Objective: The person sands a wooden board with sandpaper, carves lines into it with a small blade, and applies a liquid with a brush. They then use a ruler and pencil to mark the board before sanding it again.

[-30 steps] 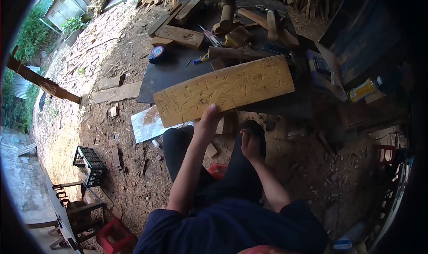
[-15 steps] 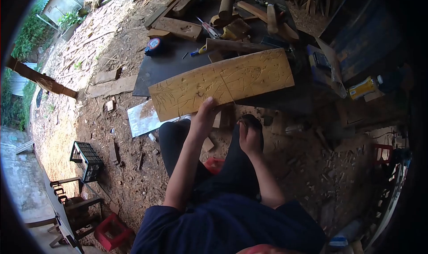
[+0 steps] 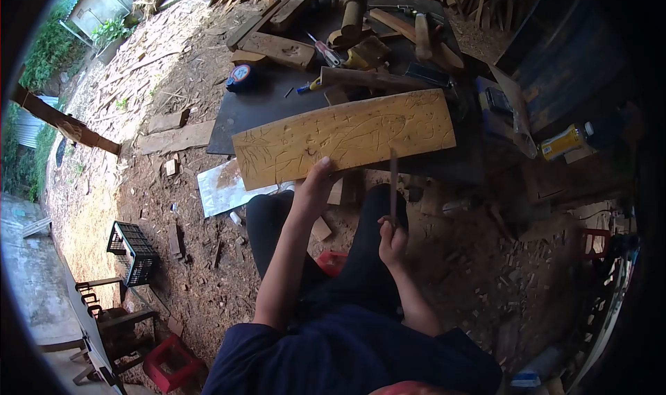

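Observation:
A long yellowish wooden board (image 3: pixel 347 138) with carved or drawn lines is held tilted in front of me, over the near edge of the dark table. My left hand (image 3: pixel 316 187) grips its lower edge, thumb on the face and the other fingers hidden behind. In my right hand (image 3: pixel 393 244) is a thin, narrow blade-like strip (image 3: pixel 393 194), gripped at its lower end and pointing up. The strip's tip overlaps the board's lower edge, right of the middle. What kind of tool it is, I cannot tell.
On the dark table (image 3: pixel 277 107) lie a blue tape measure (image 3: pixel 239 78), a screwdriver (image 3: pixel 325 48), a wooden mallet (image 3: pixel 352 20) and several wood pieces. A yellow bottle (image 3: pixel 565 142) is at the right. A black crate (image 3: pixel 133 253) and red stool (image 3: pixel 172 362) stand on the chip-strewn ground.
My right hand has moved down slightly and the strip has swung from slanting across the board to nearly upright beside its lower edge. The board has dropped a little at its right end.

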The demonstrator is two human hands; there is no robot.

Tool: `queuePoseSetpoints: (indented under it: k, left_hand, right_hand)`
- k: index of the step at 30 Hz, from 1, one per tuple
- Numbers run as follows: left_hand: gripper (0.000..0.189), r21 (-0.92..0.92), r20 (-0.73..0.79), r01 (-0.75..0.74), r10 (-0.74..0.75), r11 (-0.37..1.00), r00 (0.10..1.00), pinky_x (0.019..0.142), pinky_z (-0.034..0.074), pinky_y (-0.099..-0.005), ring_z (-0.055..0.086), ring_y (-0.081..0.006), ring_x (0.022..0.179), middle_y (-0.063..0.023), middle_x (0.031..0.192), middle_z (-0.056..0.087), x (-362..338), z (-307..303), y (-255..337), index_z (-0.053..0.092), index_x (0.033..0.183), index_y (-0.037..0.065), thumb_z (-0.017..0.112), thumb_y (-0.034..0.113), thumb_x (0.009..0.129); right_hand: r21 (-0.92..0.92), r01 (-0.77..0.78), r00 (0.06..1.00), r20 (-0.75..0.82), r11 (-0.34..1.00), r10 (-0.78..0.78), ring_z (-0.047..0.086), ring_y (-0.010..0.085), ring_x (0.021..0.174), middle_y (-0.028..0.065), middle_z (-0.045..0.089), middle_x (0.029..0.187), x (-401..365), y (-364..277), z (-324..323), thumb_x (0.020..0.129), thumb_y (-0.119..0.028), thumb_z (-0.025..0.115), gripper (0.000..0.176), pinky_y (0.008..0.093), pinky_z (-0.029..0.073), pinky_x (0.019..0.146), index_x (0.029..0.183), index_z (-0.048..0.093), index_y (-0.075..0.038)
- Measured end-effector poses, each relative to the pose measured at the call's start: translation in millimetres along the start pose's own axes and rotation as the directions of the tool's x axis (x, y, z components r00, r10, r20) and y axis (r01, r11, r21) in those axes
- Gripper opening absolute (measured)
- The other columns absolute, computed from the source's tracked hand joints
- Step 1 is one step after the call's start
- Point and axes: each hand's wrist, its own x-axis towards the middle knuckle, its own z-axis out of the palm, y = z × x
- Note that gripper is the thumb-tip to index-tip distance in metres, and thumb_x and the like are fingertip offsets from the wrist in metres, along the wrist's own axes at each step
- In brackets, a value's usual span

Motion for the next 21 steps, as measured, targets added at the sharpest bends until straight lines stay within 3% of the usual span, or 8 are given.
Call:
queuePoseSetpoints:
  k: [5, 9, 10, 12, 15, 17, 20, 21]
  left_hand:
    - [0.060, -0.002, -0.039, 0.027, -0.027, 1.000, 0.999, 0.123, 0.038, -0.0530, 0.056, -0.0274, 0.140, -0.0141, 0.147, 0.061, -2.2, 4.9, 4.5, 0.050, 0.150, 0.000, 0.066, 0.035, 0.105]
    - [0.056, -0.010, -0.056, 0.047, -0.048, 0.999, 0.997, 0.122, 0.040, -0.0536, 0.058, -0.0287, 0.137, -0.0146, 0.143, 0.063, -6.6, 19.1, 14.2, 0.051, 0.149, 0.001, 0.065, 0.035, 0.106]
    - [0.056, -0.007, -0.054, 0.052, -0.052, 0.999, 0.997, 0.122, 0.041, -0.0539, 0.059, -0.0293, 0.136, -0.0148, 0.142, 0.063, -8.2, 20.1, 14.5, 0.051, 0.148, 0.001, 0.064, 0.035, 0.106]
    - [0.055, 0.006, -0.076, 0.077, -0.076, 0.997, 0.994, 0.120, 0.045, -0.0548, 0.061, -0.0337, 0.135, -0.0173, 0.142, 0.064, -16.2, 25.1, 18.8, 0.052, 0.147, 0.000, 0.063, 0.036, 0.108]
    - [0.055, 0.017, -0.053, 0.153, -0.152, 0.988, 0.987, 0.119, 0.046, -0.0548, 0.061, -0.0366, 0.138, -0.0210, 0.147, 0.061, -33.3, 29.2, 30.0, 0.051, 0.149, 0.000, 0.061, 0.036, 0.109]
    - [0.061, 0.051, 0.003, 0.230, -0.231, 0.972, 0.973, 0.118, 0.047, -0.0519, 0.059, -0.0376, 0.140, -0.0246, 0.154, 0.056, -43.3, 18.7, 32.5, 0.045, 0.156, 0.001, 0.057, 0.040, 0.110]
    - [0.069, 0.104, 0.031, 0.305, -0.310, 0.947, 0.950, 0.116, 0.049, -0.0483, 0.063, -0.0370, 0.136, -0.0261, 0.156, 0.056, -62.1, 22.9, 45.2, 0.038, 0.162, 0.000, 0.052, 0.044, 0.110]
    - [0.069, 0.133, 0.034, 0.297, -0.304, 0.945, 0.952, 0.115, 0.050, -0.0480, 0.064, -0.0368, 0.135, -0.0261, 0.155, 0.057, -67.7, 27.0, 51.1, 0.038, 0.162, 0.000, 0.052, 0.044, 0.110]
  right_hand:
    - [0.104, -0.060, 0.995, -0.072, 0.993, 0.067, 0.048, 0.0077, 0.061, -0.0023, 0.052, 0.071, -6.7, -8.4, -14.6, 0.114, -0.022, 0.051, 0.026, 0.0286, 0.040, 0.058, 0.109, 0.068, -0.002]
    - [0.225, -0.075, 0.983, -0.149, 0.971, 0.111, 0.047, 0.0065, 0.064, -0.0035, 0.051, 0.072, 5.7, -30.8, -26.0, 0.115, -0.024, 0.052, 0.028, 0.0270, 0.040, 0.061, 0.112, 0.067, -0.001]
    - [0.189, -0.091, 0.985, -0.129, 0.978, 0.117, 0.058, 0.0086, 0.071, 0.0001, 0.061, 0.079, 11.3, -35.7, -35.4, 0.114, -0.022, 0.053, 0.027, 0.0278, 0.047, 0.066, 0.115, 0.067, 0.001]
    - [0.065, -0.034, 0.982, -0.184, 0.997, 0.045, 0.066, 0.0115, 0.080, 0.0039, 0.068, 0.088, 29.2, -51.0, -46.3, 0.114, -0.022, 0.054, 0.027, 0.0296, 0.052, 0.071, 0.116, 0.067, 0.002]
    - [-0.017, 0.000, 0.979, -0.203, 1.000, -0.004, 0.076, 0.0247, 0.095, 0.0143, 0.076, 0.101, 61.9, -87.1, -67.3, 0.111, -0.018, 0.058, 0.024, 0.0362, 0.058, 0.081, 0.120, 0.068, 0.002]
    - [-0.172, 0.074, 0.975, -0.197, 0.982, -0.108, 0.077, 0.0311, 0.094, 0.0183, 0.076, 0.101, 92.3, -128.7, -85.2, 0.109, -0.016, 0.060, 0.021, 0.0390, 0.058, 0.080, 0.119, 0.068, 0.001]
    - [-0.385, -0.080, 0.996, -0.067, 0.920, 0.059, 0.074, 0.0401, 0.099, 0.0235, 0.074, 0.104, 135.8, -180.0, -110.0, 0.106, -0.014, 0.062, 0.019, 0.0456, 0.058, 0.078, 0.117, 0.067, 0.000]
    - [-0.439, -0.009, 0.996, -0.079, 0.898, -0.029, 0.073, 0.0412, 0.100, 0.0241, 0.074, 0.104, 152.1, -185.2, -111.9, 0.106, -0.015, 0.063, 0.020, 0.0481, 0.057, 0.078, 0.117, 0.067, 0.001]
